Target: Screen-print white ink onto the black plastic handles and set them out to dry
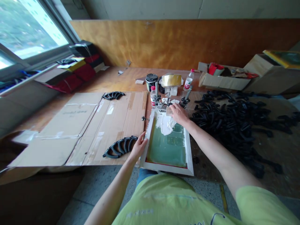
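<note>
A screen-printing frame (190, 156) with a white border and green mesh lies in front of me. White ink (165, 123) is smeared over the far part of the mesh. My right hand (179, 114) is closed on a small pale squeegee (169, 111) at the frame's far end, its fingers partly hiding it. My left hand (140, 146) grips the frame's left edge; its fingertips are partly hidden. Just left of that hand, a fan-shaped row of black curved handles (120, 147) lies on cardboard. Metal clamps (185, 100) stand at the frame's far end.
Flattened cardboard (82, 125) covers the table's left side, with another row of black handles (113, 95) farther back. A large heap of black handles (229, 122) lies at right. Behind the frame are an ink tub (151, 82), bottles (188, 80), a tape roll (171, 80) and an open carton (223, 82).
</note>
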Action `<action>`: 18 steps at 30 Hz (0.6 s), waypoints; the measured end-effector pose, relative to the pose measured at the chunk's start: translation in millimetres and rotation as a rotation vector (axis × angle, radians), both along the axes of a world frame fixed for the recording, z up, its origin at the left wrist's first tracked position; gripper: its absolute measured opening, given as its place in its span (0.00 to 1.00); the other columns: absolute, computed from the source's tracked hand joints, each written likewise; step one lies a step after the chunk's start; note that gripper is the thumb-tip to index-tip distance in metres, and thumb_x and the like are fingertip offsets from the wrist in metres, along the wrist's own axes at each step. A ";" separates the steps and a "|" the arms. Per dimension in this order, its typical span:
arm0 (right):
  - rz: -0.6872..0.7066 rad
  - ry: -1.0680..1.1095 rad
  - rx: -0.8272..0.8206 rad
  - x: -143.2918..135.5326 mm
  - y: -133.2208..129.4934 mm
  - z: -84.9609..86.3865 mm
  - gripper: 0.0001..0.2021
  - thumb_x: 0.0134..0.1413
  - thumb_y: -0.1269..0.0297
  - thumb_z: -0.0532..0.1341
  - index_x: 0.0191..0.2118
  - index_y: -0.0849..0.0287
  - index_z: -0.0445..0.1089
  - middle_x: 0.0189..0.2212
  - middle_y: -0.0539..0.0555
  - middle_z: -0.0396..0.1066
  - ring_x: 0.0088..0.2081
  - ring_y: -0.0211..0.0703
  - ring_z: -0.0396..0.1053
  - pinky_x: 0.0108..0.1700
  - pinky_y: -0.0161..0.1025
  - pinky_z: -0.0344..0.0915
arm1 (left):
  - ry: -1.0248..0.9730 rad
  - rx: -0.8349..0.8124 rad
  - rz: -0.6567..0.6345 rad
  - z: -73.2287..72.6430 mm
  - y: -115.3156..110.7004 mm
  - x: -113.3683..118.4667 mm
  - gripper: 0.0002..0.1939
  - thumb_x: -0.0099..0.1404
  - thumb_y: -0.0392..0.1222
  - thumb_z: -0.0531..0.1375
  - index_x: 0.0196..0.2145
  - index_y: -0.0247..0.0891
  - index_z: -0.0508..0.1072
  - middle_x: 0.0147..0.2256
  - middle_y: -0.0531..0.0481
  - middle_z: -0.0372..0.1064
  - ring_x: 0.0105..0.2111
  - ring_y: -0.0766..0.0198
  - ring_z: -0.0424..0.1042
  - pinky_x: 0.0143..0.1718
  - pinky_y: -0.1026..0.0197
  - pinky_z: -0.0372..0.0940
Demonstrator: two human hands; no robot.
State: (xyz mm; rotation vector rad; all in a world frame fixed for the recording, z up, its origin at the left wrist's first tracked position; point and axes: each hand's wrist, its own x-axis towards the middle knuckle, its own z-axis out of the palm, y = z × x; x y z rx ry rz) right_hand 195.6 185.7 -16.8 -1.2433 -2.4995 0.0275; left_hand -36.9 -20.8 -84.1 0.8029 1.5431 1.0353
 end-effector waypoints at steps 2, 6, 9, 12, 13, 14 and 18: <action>-0.005 -0.119 -0.109 -13.4 -7.7 -8.7 0.10 0.56 0.68 0.61 0.43 0.63 0.70 0.41 0.62 0.72 0.44 0.52 0.68 0.47 0.43 0.63 | 0.011 -0.012 -0.019 -13.3 1.5 -0.3 0.39 0.58 0.59 0.60 0.63 0.40 0.58 0.32 0.50 0.73 0.28 0.63 0.71 0.28 0.64 0.63; 0.132 -0.220 -0.106 0.4 -43.0 -21.3 0.06 0.56 0.72 0.56 0.37 0.63 0.70 0.36 0.60 0.72 0.41 0.49 0.68 0.43 0.40 0.62 | 0.084 -0.022 -0.025 -18.5 2.1 -2.4 0.34 0.59 0.59 0.59 0.59 0.39 0.65 0.34 0.49 0.75 0.32 0.61 0.72 0.31 0.64 0.64; 0.383 -0.226 -0.106 18.3 -64.5 -16.1 0.07 0.54 0.75 0.56 0.36 0.61 0.70 0.35 0.57 0.72 0.40 0.47 0.67 0.42 0.39 0.61 | 0.104 -0.019 -0.012 -15.4 1.4 -1.3 0.33 0.59 0.59 0.58 0.57 0.39 0.67 0.36 0.48 0.76 0.35 0.59 0.73 0.33 0.63 0.65; 0.473 -0.195 -0.160 22.1 -65.9 -8.2 0.05 0.53 0.73 0.58 0.33 0.59 0.70 0.32 0.55 0.71 0.37 0.45 0.66 0.40 0.38 0.60 | 0.115 -0.019 -0.013 -12.9 1.1 0.3 0.33 0.60 0.59 0.58 0.58 0.38 0.67 0.35 0.48 0.76 0.34 0.60 0.73 0.33 0.63 0.64; 0.434 -0.170 -0.158 20.6 -64.7 -8.3 0.04 0.54 0.72 0.58 0.33 0.59 0.70 0.32 0.54 0.71 0.37 0.45 0.66 0.39 0.38 0.60 | 0.115 -0.016 -0.014 -12.5 1.0 0.3 0.33 0.60 0.59 0.58 0.58 0.38 0.67 0.34 0.48 0.75 0.33 0.60 0.73 0.32 0.63 0.64; 0.378 -0.142 -0.140 18.6 -64.6 -10.6 0.04 0.54 0.72 0.58 0.33 0.59 0.70 0.32 0.55 0.71 0.37 0.45 0.66 0.39 0.38 0.61 | 0.110 -0.011 -0.016 -12.2 0.8 0.0 0.33 0.60 0.59 0.58 0.58 0.38 0.67 0.34 0.48 0.75 0.32 0.60 0.72 0.31 0.63 0.64; 0.300 -0.067 -0.016 17.9 -83.0 -34.0 0.13 0.55 0.77 0.52 0.42 0.61 0.72 0.38 0.59 0.72 0.44 0.49 0.65 0.44 0.42 0.62 | 0.042 0.020 -0.029 -12.7 -0.4 -2.5 0.35 0.59 0.61 0.58 0.59 0.40 0.64 0.32 0.49 0.74 0.28 0.62 0.72 0.27 0.64 0.63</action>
